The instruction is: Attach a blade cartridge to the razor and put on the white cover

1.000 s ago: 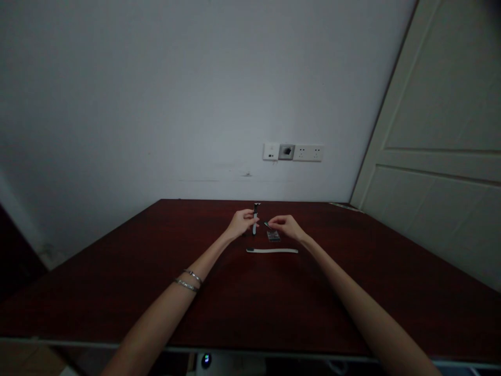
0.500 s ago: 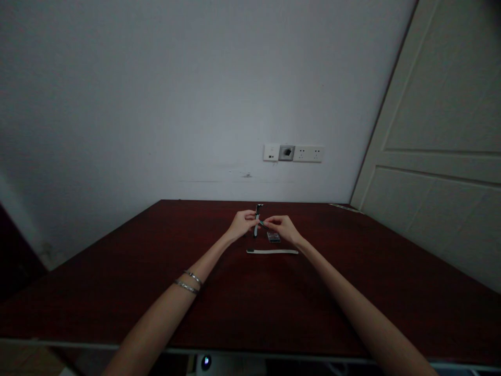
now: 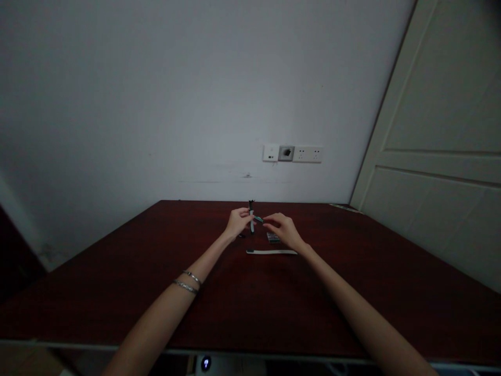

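My left hand (image 3: 238, 223) pinches a short white strap piece with a dark end (image 3: 251, 215), held upright above the dark red table (image 3: 156, 271). My right hand (image 3: 282, 228) is closed in a pinch on a small greenish tool (image 3: 259, 219), whose tip touches the strap piece. Both hands hover near the far middle of the table. A long white strap (image 3: 271, 252) lies flat just in front of them. A small clear packet (image 3: 273, 237) lies under my right hand, partly hidden. Two bangles (image 3: 188, 280) circle my left forearm.
A white wall stands behind the table with a row of sockets (image 3: 293, 153). A pale door (image 3: 442, 156) rises at the right. A small device with a lit dot (image 3: 205, 363) shows below the table's near edge.
My right hand has come left until its tool meets the strap piece. My left hand with the strap piece has shifted slightly left and up.
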### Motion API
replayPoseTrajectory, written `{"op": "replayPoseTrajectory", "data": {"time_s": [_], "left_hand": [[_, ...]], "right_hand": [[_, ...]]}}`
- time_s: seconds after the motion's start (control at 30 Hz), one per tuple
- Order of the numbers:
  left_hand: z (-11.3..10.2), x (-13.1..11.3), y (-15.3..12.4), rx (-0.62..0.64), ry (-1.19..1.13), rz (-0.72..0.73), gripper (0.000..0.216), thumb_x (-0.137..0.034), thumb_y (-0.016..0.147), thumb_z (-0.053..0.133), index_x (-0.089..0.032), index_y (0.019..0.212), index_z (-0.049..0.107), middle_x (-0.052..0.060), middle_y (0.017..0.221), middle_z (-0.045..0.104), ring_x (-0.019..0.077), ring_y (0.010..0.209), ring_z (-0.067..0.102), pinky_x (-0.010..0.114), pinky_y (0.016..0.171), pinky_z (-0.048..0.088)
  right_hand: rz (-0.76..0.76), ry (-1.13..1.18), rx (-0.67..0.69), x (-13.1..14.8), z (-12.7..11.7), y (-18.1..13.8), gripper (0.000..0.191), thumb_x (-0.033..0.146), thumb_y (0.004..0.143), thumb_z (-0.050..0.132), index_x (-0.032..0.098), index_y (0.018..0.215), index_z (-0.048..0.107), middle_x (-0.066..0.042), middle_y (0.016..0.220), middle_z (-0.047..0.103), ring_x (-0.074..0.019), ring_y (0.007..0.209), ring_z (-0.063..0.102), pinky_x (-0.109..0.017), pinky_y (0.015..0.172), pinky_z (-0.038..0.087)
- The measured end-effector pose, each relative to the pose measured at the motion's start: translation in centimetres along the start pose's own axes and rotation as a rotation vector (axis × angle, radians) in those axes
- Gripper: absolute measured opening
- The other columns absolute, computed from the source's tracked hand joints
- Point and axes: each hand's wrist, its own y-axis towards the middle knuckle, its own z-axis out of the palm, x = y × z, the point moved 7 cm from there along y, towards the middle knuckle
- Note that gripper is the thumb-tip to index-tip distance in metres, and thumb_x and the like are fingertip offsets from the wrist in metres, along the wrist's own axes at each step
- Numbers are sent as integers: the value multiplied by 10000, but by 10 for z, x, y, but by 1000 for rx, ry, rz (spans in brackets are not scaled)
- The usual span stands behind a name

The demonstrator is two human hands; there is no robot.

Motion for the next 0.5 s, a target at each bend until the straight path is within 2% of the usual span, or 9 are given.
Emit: {"op": "replayPoseTrajectory", "data": {"time_s": [0.2,0.37,0.5], "left_hand": [[0,1,0,-17,-16,-12,184,-141,719,600,-96,898,602,74,778,673,144,585,648,170,416,465],[0,1,-2,-20,-15,-31,216,-163,719,613,-90,923,604,85,797,677,150,603,656,166,419,467],[0,-2,-3,-12,-11,-44,256,-187,715,632,-93,951,606,94,831,681,161,649,666,155,428,467]], "right_hand": [[-77,-85,12,7,5,1,188,243,825,542,214,972,657,-56,904,668,-191,859,560,-310,767,448],[-63,-61,-1,8,5,1,218,249,840,510,225,989,667,-70,911,663,-205,871,558,-326,783,445],[11,20,-49,1,3,3,199,274,817,534,223,921,696,-79,875,675,-211,843,576,-342,775,451]]}}
